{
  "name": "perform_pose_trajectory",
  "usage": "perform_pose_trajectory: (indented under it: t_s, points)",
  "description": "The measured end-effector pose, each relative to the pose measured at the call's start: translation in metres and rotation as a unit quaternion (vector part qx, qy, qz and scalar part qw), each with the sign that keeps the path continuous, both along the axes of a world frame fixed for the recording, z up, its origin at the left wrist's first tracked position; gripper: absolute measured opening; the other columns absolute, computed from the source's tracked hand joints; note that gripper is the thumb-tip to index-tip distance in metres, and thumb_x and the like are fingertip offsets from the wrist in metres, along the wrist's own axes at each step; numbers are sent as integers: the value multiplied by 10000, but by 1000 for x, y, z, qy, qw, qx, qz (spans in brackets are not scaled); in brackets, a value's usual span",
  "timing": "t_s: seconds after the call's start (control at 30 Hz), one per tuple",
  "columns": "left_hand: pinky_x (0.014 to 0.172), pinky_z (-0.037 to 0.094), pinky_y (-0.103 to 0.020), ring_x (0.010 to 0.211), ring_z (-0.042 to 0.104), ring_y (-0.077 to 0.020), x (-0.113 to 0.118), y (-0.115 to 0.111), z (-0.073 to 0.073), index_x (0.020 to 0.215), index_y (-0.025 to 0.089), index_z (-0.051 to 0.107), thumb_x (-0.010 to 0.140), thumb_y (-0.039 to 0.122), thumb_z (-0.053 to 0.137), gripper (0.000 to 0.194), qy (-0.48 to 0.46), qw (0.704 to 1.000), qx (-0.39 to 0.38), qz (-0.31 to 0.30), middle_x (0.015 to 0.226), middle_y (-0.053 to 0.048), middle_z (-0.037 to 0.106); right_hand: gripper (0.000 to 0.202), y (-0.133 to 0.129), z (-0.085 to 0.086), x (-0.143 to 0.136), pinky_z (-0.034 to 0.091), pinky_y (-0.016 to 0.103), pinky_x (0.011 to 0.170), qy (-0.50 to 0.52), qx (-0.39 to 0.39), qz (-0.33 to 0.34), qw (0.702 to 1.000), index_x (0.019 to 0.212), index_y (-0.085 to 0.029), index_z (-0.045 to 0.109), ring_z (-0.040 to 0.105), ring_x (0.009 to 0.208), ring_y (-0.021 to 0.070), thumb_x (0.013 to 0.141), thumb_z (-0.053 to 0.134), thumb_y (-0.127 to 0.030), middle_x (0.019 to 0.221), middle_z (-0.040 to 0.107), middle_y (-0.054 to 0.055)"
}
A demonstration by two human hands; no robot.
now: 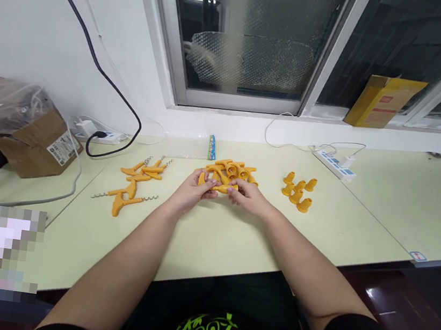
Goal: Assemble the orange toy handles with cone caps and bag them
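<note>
Both hands are on one yellow corkscrew point(224, 189) above the middle of the table. My left hand point(192, 191) grips its handle end. The fingers of my right hand point(252, 197) close round its bell-shaped end, so part of it is hidden. Just behind my hands lies a pile of yellow corkscrews with flared bell ends point(239, 173). On the left are several corkscrews with bare metal spirals point(129, 199). Over to the right, several loose yellow bell-shaped pieces point(297, 191) stand in a cluster.
A clear plastic bag with a blue patterned strip point(212, 147) lies by the wall. Power strips rest at the back right point(334, 164) and back left. An open cardboard box point(41, 136) and a black cable point(130, 107) are at left. Another carton point(385, 105) leans on the window.
</note>
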State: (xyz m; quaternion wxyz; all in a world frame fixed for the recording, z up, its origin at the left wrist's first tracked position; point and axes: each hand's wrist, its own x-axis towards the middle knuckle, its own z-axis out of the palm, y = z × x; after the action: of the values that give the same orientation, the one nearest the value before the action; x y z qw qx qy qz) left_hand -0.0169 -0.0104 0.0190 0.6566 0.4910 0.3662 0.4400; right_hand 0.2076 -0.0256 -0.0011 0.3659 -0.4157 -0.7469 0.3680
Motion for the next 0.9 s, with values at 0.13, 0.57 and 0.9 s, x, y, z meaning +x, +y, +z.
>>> perform_pose_trajectory:
  t_s: [0.13,0.57,0.9]
  points:
    - [755,618,-210,898,726,-122,1,0,-1,873,206,423,747,348,890,504,-9,999,-30,18,1002,-47,717,214,2,2,2,545,348,728,18,105,-1,994,1053,-234,580,627,877,208,886,670,-334,1011,641,60]
    - [627,572,-203,606,665,-62,1,-4,5,888,218,384,742,419,879,554,13,1000,10,-8,967,-19,717,366,0,8,2,586,332,649,180,-125,69,973,1068,-215,578,667,628,152,873,722,-488,805,701,2]
    - [650,599,-254,637,698,-101,1,-4,2,898,218,391,767,465,848,537,50,996,75,-28,945,-10,705,346,-3,10,2,573,405,873,80,16,39,996,1104,-253,621,640,1077,244,807,764,-359,1191,663,67]
